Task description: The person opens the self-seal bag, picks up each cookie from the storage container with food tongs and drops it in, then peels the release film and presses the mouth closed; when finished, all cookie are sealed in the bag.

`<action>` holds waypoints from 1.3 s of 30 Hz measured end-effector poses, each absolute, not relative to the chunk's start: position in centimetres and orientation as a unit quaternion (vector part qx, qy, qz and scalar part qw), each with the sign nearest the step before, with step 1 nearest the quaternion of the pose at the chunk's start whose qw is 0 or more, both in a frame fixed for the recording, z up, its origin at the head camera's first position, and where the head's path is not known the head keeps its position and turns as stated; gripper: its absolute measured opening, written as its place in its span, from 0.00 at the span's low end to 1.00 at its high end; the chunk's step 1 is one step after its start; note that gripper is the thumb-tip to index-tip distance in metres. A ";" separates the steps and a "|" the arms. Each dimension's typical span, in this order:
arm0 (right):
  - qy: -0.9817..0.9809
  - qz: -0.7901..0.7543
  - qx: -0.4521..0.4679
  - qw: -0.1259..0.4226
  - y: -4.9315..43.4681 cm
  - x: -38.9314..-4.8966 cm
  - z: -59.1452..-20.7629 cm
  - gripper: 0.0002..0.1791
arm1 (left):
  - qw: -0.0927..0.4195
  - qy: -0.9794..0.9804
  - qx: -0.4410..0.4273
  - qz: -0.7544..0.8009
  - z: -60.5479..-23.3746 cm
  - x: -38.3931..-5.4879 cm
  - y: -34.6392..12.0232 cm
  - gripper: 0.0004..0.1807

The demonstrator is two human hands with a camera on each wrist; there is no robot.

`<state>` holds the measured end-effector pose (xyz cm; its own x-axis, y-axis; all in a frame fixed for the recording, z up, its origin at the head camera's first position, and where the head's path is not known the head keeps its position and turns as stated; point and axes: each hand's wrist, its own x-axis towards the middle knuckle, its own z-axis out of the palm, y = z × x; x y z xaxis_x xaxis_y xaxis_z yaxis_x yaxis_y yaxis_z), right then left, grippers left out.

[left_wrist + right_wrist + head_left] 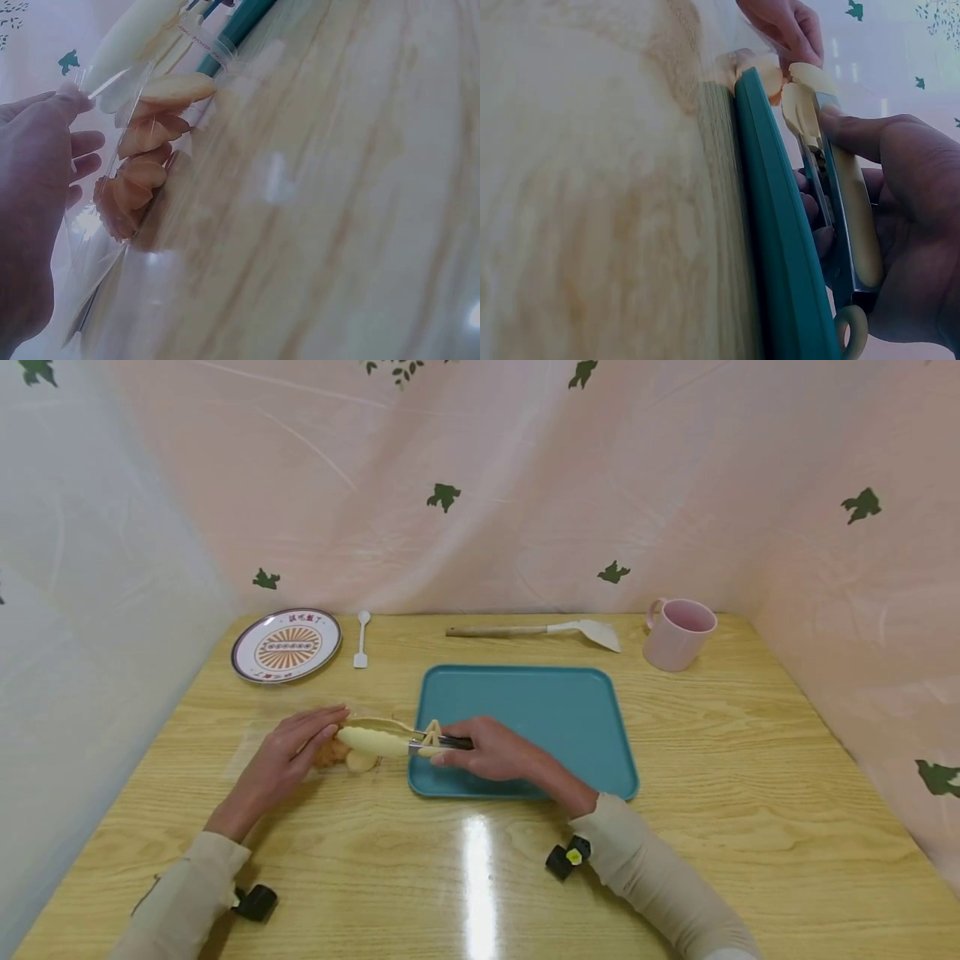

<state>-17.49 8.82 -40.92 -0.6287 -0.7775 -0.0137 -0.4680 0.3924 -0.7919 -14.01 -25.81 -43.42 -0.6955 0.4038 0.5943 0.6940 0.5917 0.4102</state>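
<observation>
sleeves lie nearest, over the table, and beyond them the two hands work apart from each other. the left hand pinches the clear bag between thumb and finger; the cookies lie on the table against or inside it, just left of the tray. the right hand is wrapped round the tongs, which reach past the tray's left edge to the cookies. whether the pale tips have hold of one, i cannot tell. as i judge it, the bag is the main worry: let it sag and it could catch between the tips, dragging the cookies along. too hard a squeeze on the tongs might crack a cookie; too light a one could let it slip and fall on the table.
</observation>
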 end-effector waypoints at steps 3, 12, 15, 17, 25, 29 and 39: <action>0.818 -0.384 -0.386 0.185 9.0 -17.6 -40.9 0.21 | 0.225 -0.863 -0.320 -0.319 -43.5 -14.0 -25.9 0.20; 0.827 -0.366 -0.391 0.170 9.5 -17.7 -40.7 0.18 | 0.216 -0.873 -0.312 -0.306 -43.6 -14.1 -25.9 0.20; 0.831 -0.361 -0.389 0.167 9.9 -17.7 -40.6 0.20 | 0.215 -0.876 -0.312 -0.299 -43.6 -14.0 -25.9 0.19; 0.834 -0.359 -0.386 0.165 10.2 -17.7 -40.5 0.23 | 0.216 -0.876 -0.312 -0.297 -43.6 -14.0 -25.9 0.19; 0.844 -0.360 -0.374 0.139 11.6 -17.9 -40.4 0.14 | 0.216 -0.875 -0.314 -0.298 -43.6 -14.0 -26.0 0.20; 0.854 -0.357 -0.360 0.116 12.8 -17.8 -40.3 0.11 | 0.214 -0.878 -0.311 -0.294 -43.7 -14.0 -25.9 0.21; 0.887 -0.345 -0.300 0.064 17.1 -16.8 -39.5 0.13 | 0.210 -0.883 -0.304 -0.289 -43.7 -14.0 -26.0 0.20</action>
